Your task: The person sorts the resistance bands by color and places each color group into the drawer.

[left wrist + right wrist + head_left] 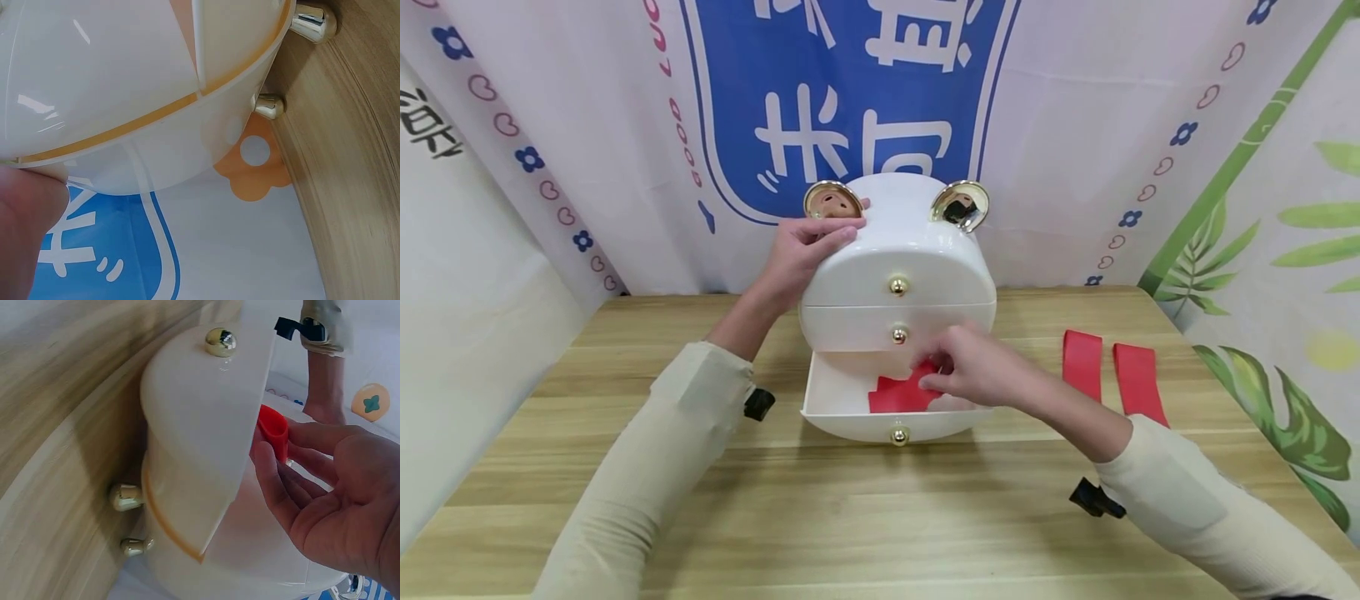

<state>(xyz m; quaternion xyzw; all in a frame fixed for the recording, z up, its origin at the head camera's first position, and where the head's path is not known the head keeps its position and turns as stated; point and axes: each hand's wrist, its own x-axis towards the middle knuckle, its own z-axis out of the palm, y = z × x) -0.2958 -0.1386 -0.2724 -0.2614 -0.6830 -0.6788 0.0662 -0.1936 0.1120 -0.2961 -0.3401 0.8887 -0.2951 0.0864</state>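
Note:
A white storage box with gold ears and round gold knobs stands on the table, its bottom drawer pulled out. My left hand rests on the box's upper left side, beside the gold ear; in the left wrist view only part of this hand shows at the box's edge. With thumb and fingers, my right hand pinches a red strip inside the open drawer. In the right wrist view the red strip is bent into a loop between the fingertips. More red material lies on the drawer floor.
Two folded red strips lie on the wooden table to the right of the box. Behind it hangs a white curtain with a blue printed panel. Small gold feet lift the box off the table.

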